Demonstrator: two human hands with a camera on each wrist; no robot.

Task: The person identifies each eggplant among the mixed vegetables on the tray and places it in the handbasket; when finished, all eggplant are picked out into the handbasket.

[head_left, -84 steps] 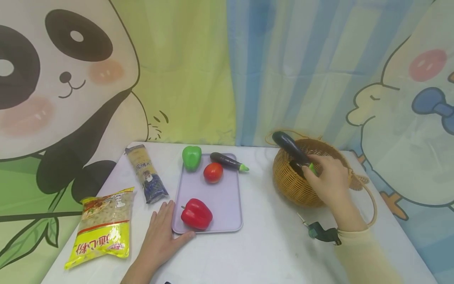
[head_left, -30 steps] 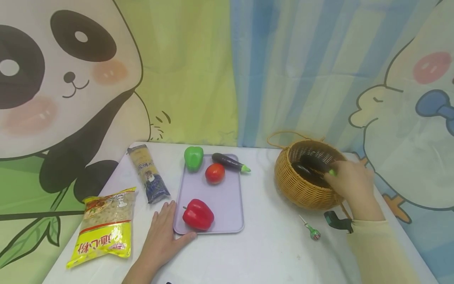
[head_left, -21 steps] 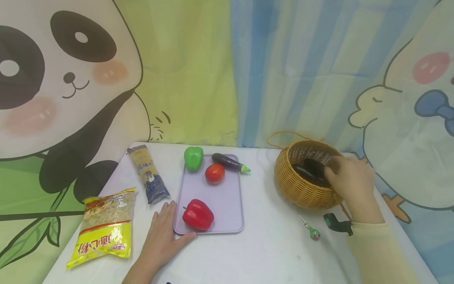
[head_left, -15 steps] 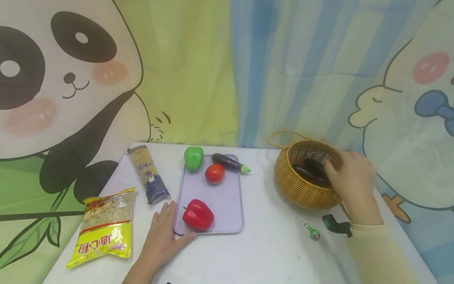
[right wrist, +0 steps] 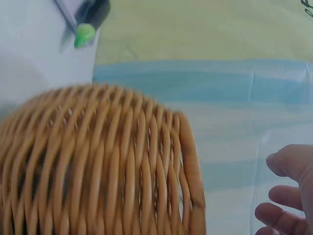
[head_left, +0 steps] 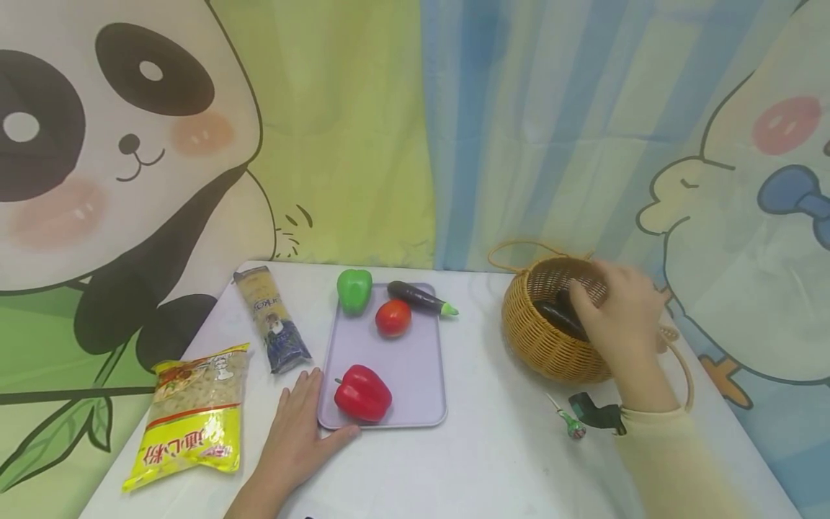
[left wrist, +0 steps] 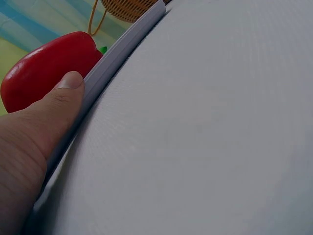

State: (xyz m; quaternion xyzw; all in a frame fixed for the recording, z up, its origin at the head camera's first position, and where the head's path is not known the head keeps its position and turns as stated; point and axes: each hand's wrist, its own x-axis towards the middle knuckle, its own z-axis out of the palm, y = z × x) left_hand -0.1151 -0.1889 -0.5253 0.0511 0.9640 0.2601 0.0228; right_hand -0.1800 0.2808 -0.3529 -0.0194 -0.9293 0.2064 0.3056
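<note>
My left hand (head_left: 295,432) lies flat on the table at the near left corner of a lilac tray (head_left: 415,382). Its thumb touches the tray's edge in the left wrist view, close to a red bell pepper (left wrist: 54,63). Also on the tray are a tomato (head_left: 393,318), a small eggplant (head_left: 415,295) and, at the far left corner, a green bell pepper (head_left: 354,291). Over the right side of a wicker basket (head_left: 551,360) hovers my right hand (head_left: 622,310), fingers loosely bent and holding nothing. Dark eggplants (head_left: 559,317) lie inside the basket, partly hidden by that hand.
Left of the tray are a pasta packet (head_left: 272,321) and a yellow bag of macaroni (head_left: 191,418). A lollipop (head_left: 572,424) lies in front of the basket. Cartoon curtains (head_left: 337,144) hang behind the table.
The right hand has lowered an eggplant into the basket and let go. It has since risen and shifted slightly left over the rim. The left hand stays put.
</note>
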